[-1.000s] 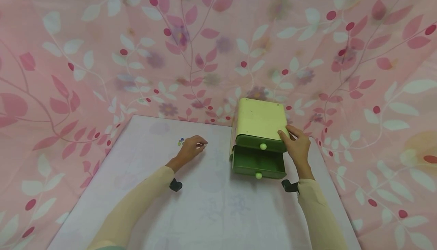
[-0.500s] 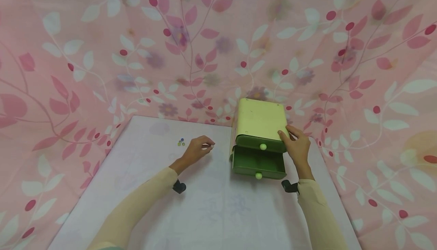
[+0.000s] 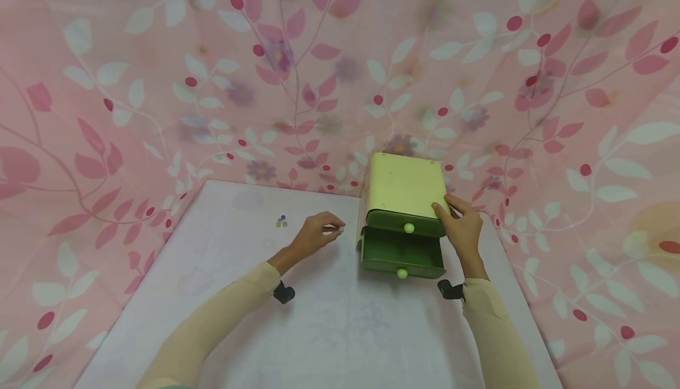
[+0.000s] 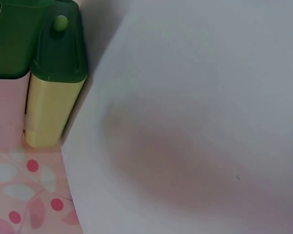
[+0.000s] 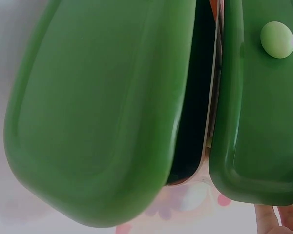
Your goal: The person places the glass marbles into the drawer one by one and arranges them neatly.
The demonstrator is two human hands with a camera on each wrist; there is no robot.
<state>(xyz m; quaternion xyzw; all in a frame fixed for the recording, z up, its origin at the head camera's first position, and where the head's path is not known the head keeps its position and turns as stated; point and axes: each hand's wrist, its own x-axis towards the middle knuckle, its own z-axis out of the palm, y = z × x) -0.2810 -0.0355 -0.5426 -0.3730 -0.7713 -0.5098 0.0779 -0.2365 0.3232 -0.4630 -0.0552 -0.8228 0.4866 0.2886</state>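
My left hand (image 3: pixel 319 234) hovers over the table left of a small drawer cabinet, thumb and forefinger pinching a tiny pale marble (image 3: pixel 342 229). The cabinet has a yellow upper housing (image 3: pixel 406 182), also in the left wrist view, and a pink lower housing (image 4: pixel 10 109). Its upper drawer (image 3: pixel 390 221) is pushed in; the lower drawer (image 3: pixel 402 262) is pulled out, showing its green inside. My right hand (image 3: pixel 463 226) grips the yellow housing's right front corner, thumb on top and fingers along the side. In the right wrist view, fingers (image 5: pixel 266 220) show beyond the upper drawer.
Several small marbles (image 3: pixel 282 222) lie together on the white-covered table (image 3: pixel 319 324), left of my left hand. Pink floral cloth (image 3: pixel 329 82) hangs behind and at both sides. The cabinet stands close to the back cloth.
My left hand has moved right, away from the marbles on the table and toward the cabinet, still pinching the pale marble. My right hand and the drawers stay where they were.
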